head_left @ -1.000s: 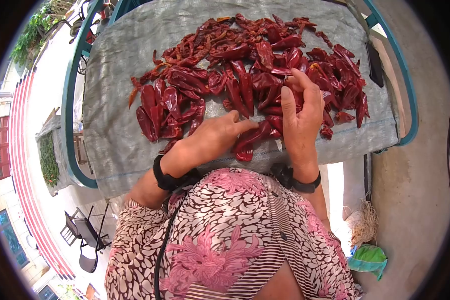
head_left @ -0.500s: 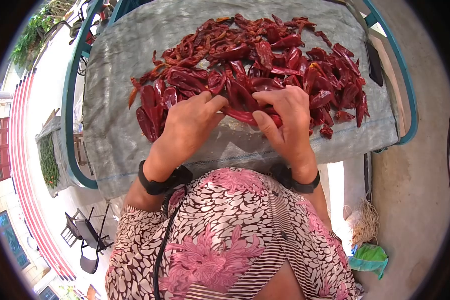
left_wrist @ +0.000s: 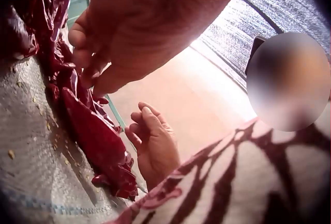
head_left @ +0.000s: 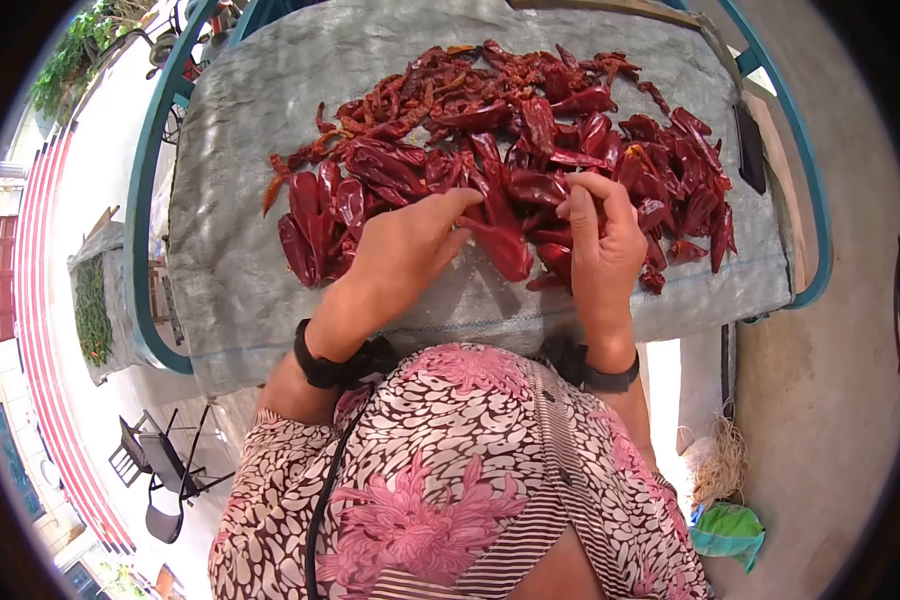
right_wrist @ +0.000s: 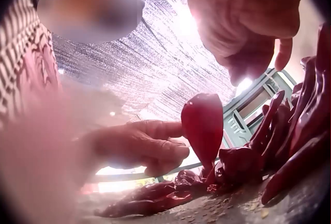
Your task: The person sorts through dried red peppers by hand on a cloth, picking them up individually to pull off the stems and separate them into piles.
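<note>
My left hand (head_left: 402, 248) pinches the side of a broad, glossy dried red chili pepper (head_left: 508, 252) at the near edge of the pile. In the right wrist view, that pepper (right_wrist: 202, 126) stands nearly upright by the left index finger. My right hand (head_left: 607, 250) hovers over the pile's near right part, thumb and index bent toward each other. Nothing shows between the right hand's fingers (left_wrist: 150, 123) in the left wrist view. Dried red chilies (head_left: 380, 165) lie around both hands, thin and wrinkled at the back, larger and smoother in front.
A grey woven sheet (head_left: 235, 200) lies under the chilies, within a teal metal frame (head_left: 815, 200). A dark flat object (head_left: 750, 150) lies at its right edge. Folding chairs (head_left: 165, 480) stand lower left; a green bag (head_left: 727, 535) is on the floor at right.
Half a second ago both hands were at one chili; now the right hand is apart from it, farther right. The chili in the left hand has turned, its broad end toward the body.
</note>
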